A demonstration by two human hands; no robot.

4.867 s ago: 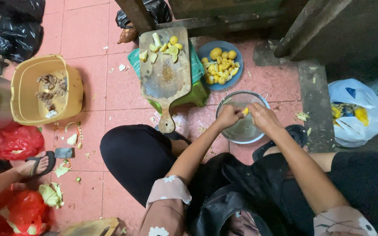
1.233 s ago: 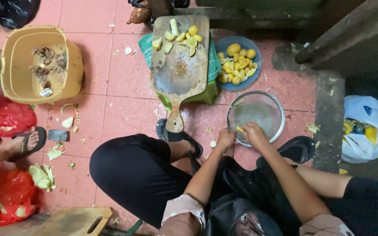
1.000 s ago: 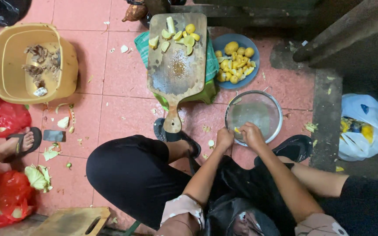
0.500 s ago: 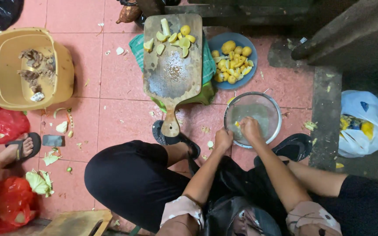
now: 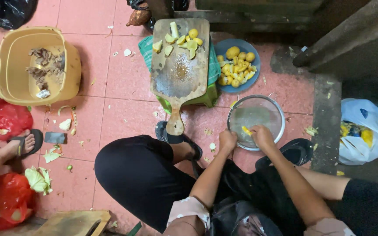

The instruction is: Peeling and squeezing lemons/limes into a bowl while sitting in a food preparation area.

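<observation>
We look down on our own two arms, stretched forward over dark trousers to a round metal strainer (image 5: 256, 122) that sits on the pink tiled floor (image 5: 123, 100). Our left hand (image 5: 228, 140) rests at the strainer's near rim, its grip curled together, though we cannot tell whether anything lies inside it. Our right hand (image 5: 262, 135) sits just beside it over the mesh, fingers pinched on a small yellow piece (image 5: 246, 130). A dark sandal (image 5: 296, 151) lies to the right of the strainer. Beyond it, a wooden cutting board (image 5: 179, 72) rests on a green stool (image 5: 206, 94), with cut yellow-green slices (image 5: 182, 41) at its far end. Just right of the board stands a blue plate (image 5: 250, 76) of yellow chunks. Well apart on the left, a yellow tub (image 5: 68, 74) holds brown scraps, and another person's sandalled foot (image 5: 25, 144) shows beside a red bag (image 5: 1, 120).
</observation>
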